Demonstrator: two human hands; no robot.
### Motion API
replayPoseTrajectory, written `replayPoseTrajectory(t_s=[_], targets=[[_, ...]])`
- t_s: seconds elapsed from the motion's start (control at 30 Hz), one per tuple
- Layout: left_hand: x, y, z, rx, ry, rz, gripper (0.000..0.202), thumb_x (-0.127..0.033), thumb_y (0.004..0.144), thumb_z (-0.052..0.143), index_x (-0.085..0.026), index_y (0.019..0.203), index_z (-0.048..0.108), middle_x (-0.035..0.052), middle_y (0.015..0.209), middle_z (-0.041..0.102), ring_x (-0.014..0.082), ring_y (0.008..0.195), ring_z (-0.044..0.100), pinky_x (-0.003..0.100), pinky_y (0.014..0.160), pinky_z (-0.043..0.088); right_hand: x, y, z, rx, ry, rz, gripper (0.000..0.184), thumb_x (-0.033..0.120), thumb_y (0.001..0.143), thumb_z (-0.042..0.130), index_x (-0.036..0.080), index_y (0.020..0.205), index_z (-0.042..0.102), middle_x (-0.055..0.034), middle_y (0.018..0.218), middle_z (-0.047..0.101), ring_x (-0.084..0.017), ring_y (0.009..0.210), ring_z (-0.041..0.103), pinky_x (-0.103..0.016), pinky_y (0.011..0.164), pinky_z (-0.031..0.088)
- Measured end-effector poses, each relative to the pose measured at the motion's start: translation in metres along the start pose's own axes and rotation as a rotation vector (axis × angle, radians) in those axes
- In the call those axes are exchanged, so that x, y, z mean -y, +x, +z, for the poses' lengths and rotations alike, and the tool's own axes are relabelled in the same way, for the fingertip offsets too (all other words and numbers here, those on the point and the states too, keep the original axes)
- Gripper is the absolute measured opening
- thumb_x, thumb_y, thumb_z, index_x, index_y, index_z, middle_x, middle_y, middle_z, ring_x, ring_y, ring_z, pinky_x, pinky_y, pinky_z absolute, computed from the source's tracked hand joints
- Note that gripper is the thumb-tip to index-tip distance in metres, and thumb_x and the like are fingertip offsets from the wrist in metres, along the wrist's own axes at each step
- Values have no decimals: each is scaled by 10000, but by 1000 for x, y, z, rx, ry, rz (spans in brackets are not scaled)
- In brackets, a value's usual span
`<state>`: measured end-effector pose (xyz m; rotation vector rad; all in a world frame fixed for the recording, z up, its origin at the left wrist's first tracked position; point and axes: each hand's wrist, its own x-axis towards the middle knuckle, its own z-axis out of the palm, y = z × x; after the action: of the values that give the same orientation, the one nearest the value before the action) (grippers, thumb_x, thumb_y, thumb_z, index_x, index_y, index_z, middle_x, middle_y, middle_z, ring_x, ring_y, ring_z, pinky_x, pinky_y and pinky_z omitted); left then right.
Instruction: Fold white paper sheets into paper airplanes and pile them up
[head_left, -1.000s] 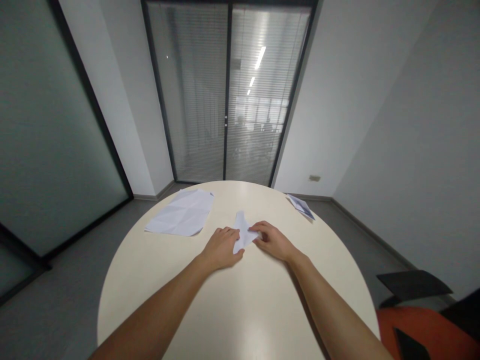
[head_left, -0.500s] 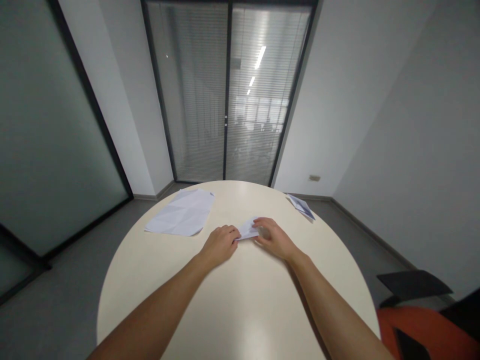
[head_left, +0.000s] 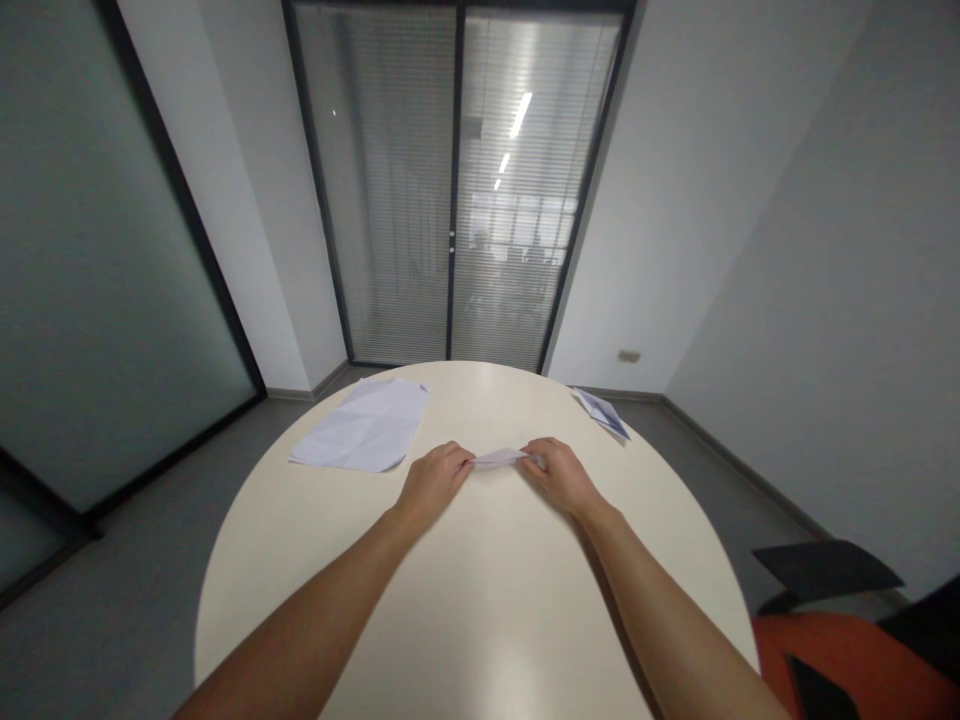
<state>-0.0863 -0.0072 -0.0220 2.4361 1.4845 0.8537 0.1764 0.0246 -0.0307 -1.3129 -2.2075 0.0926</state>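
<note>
A small folded piece of white paper (head_left: 499, 458) lies on the round cream table (head_left: 480, 600), stretched thin between my two hands. My left hand (head_left: 433, 480) pinches its left end with curled fingers. On the other side, my right hand (head_left: 561, 473) grips the right end, fingers closed over it. Both forearms reach in from the near edge of the table. The paper shows only as a narrow strip; its folds are hidden.
A creased, unfolded white sheet (head_left: 365, 427) lies at the table's far left. Another folded paper (head_left: 602, 412) sits at the far right edge. An orange and black chair (head_left: 847, 640) stands at the right. Glass doors with blinds (head_left: 457, 190) are behind the table.
The folded paper went from a spread, upright shape to a flat narrow strip. My two hands moved a little away from me and apart, each gripping one end.
</note>
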Motion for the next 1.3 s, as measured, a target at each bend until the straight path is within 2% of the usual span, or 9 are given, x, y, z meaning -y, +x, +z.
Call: replayPoseTrajectory(t_s=[0.07, 0.17, 0.27, 0.37, 0.53, 0.67, 0.9, 1.13, 1.3], targets=[[2, 0, 1, -25, -29, -38, 203, -232, 970, 514, -231, 1066, 693, 28, 1074, 710, 185, 1013, 656, 290, 898, 500, 1, 0, -2, 0, -8, 48, 243, 378, 934, 583, 206, 986, 747, -83, 971, 759, -246, 907, 669, -354, 853, 490], [7, 1, 4, -80, -78, -84, 195, -195, 943, 536, -222, 1086, 666, 36, 1092, 717, 194, 1014, 667, 303, 903, 504, 2, -1, -3, 2, 47, 110, 247, 393, 931, 582, 215, 1001, 738, -76, 991, 762, -240, 890, 683, -339, 812, 496], [15, 3, 9, -125, -128, -136, 204, -177, 918, 568, -216, 1105, 639, 44, 1077, 726, 205, 1005, 678, 321, 898, 511, 2, -2, -4, -13, 135, 143, 234, 357, 935, 564, 222, 1041, 722, -78, 1065, 753, -241, 957, 687, -347, 849, 496], [22, 5, 15, -151, -172, -178, 231, -167, 906, 586, -214, 1131, 616, 47, 1053, 735, 208, 994, 690, 334, 905, 516, -1, -3, -1, -42, 194, 173, 255, 327, 917, 576, 223, 1119, 694, -80, 1053, 748, -233, 965, 688, -356, 869, 496], [26, 5, 19, -146, -182, -226, 258, -143, 893, 602, -224, 1138, 596, 49, 1076, 738, 209, 1032, 693, 344, 943, 514, -10, -4, 7, -57, 254, 244, 372, 296, 866, 612, 213, 1228, 630, -64, 1004, 740, -191, 834, 681, -320, 789, 510], [27, 4, 20, -140, -181, -259, 267, -131, 886, 606, -228, 1134, 591, 49, 1089, 739, 214, 1049, 691, 353, 950, 511, -15, -5, 11, -45, 259, 251, 417, 260, 842, 606, 209, 1256, 615, -62, 1009, 739, -182, 817, 671, -304, 775, 500], [27, 4, 21, -121, -184, -263, 336, -53, 850, 597, -213, 1145, 583, 56, 1097, 739, 207, 1058, 687, 345, 955, 502, -13, -4, 8, -45, 197, 327, 391, 326, 827, 624, 174, 1182, 682, -53, 869, 736, -201, 761, 658, -300, 717, 475], [27, 2, 19, -64, -155, -244, 429, 6, 829, 562, -217, 1196, 568, 54, 1138, 736, 200, 1086, 676, 343, 977, 491, -10, -3, 4, -13, 151, 351, 228, 376, 846, 619, 223, 907, 776, -47, 815, 759, -220, 743, 679, -300, 671, 452], [27, 2, 16, -23, -108, -225, 457, -4, 832, 569, -211, 1239, 564, 49, 1159, 735, 199, 1070, 674, 328, 961, 488, -12, -4, 5, 4, 116, 332, 202, 356, 848, 637, 237, 916, 786, -45, 854, 775, -213, 762, 687, -286, 679, 462]])
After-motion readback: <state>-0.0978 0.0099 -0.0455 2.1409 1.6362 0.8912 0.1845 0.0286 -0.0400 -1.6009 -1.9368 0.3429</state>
